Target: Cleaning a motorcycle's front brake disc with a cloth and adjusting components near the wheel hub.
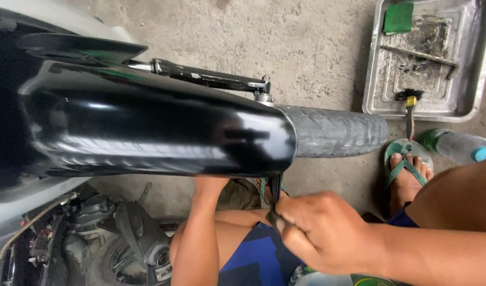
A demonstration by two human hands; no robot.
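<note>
looming across the left is the glossy black fender (147,127) over the grey tyre (338,132), metal tray (375,79) top right holding a green square pad (399,17). right hand (322,230) pinches shut on a dark strap (275,198) hanging below the fender's edge; left hand (208,184) reaches up behind the fender, grip hidden, can't tell.

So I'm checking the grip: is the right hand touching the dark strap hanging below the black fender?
Touching. The head view shows the right hand with fingers closed around the dark strap just under the black fender.

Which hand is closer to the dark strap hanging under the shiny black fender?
The right hand is closer: its fingers pinch the strap. The left hand is hidden behind the fender, so its distance is unclear.
</note>
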